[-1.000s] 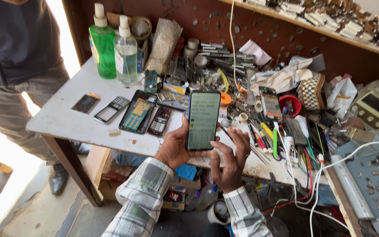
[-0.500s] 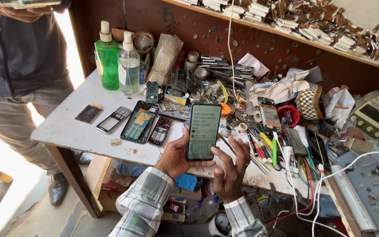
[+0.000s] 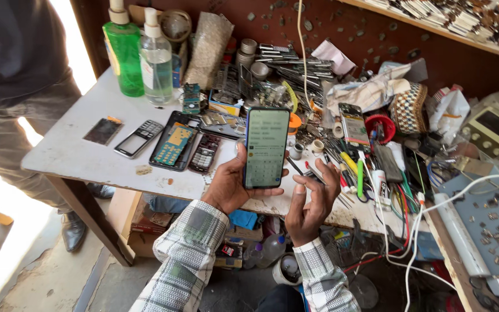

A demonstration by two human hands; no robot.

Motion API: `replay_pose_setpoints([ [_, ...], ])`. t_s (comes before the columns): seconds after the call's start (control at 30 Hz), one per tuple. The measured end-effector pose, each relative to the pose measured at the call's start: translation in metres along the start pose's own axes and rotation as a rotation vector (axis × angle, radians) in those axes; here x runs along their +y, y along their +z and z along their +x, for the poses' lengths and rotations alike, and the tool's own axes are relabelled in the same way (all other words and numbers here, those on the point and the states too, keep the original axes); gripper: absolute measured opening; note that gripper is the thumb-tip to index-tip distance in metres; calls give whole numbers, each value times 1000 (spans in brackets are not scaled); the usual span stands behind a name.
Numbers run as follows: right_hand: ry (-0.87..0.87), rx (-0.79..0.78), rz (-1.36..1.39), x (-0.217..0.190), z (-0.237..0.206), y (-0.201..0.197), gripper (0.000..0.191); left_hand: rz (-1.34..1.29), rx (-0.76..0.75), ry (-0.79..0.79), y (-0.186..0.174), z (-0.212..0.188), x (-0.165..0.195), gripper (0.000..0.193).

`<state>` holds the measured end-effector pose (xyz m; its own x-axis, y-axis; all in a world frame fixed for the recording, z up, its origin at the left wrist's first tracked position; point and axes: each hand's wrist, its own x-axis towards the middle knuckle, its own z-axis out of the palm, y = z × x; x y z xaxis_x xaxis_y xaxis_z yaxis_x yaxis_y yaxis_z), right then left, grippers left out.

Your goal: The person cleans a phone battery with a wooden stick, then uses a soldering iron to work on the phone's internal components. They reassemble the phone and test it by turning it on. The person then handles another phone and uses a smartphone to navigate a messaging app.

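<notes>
My left hand [image 3: 230, 186] grips a smartphone [image 3: 265, 147] upright over the front edge of the white workbench [image 3: 82, 151]; its screen is lit and shows a keypad. My right hand [image 3: 313, 203] hovers just right of the phone's lower edge, fingers curled loosely, holding nothing. Both sleeves are checked. On the bench left of the phone lie an opened phone with a bare circuit board [image 3: 173, 147], a dark keypad phone [image 3: 205, 153] and a silver keypad phone frame [image 3: 139, 138].
A green bottle [image 3: 123, 51] and a clear pump bottle [image 3: 156, 56] stand at the back left. Tools, pens and cables [image 3: 371, 167] crowd the bench's right half. Another person [image 3: 18, 86] stands at the left end. Boxes and bottles [image 3: 249, 242] sit below.
The view has shifted slightly closer and lower. My right hand has drawn a little away from the phone. The other person's raised hand has left the picture.
</notes>
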<state>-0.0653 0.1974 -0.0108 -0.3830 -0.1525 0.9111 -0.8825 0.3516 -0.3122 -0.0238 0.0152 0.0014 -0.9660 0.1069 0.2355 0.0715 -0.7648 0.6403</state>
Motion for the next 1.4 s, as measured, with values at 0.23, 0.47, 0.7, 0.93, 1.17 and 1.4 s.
replay_pose_setpoints([
  [0.23, -1, -33, -26, 0, 2, 0, 32, 66, 42, 2, -3, 5, -5, 76],
  [0.47, -96, -115, -47, 0, 2, 0, 78, 2, 36, 15, -7, 3, -4, 78],
  [0.7, -70, -118, -37, 0, 5, -1, 85, -7, 30, 9, -4, 3, -3, 79],
  [0.93, -48, -101, -18, 0, 8, -5, 81, -14, 17, 1, -3, 5, -6, 80],
  [1.17, -16, -35, 189, 3, 7, -6, 81, -9, 15, 1, -1, 3, -3, 80],
  [1.4, 125, -31, 237, 10, -5, -9, 49, -10, 27, -8, 0, 0, -2, 79],
])
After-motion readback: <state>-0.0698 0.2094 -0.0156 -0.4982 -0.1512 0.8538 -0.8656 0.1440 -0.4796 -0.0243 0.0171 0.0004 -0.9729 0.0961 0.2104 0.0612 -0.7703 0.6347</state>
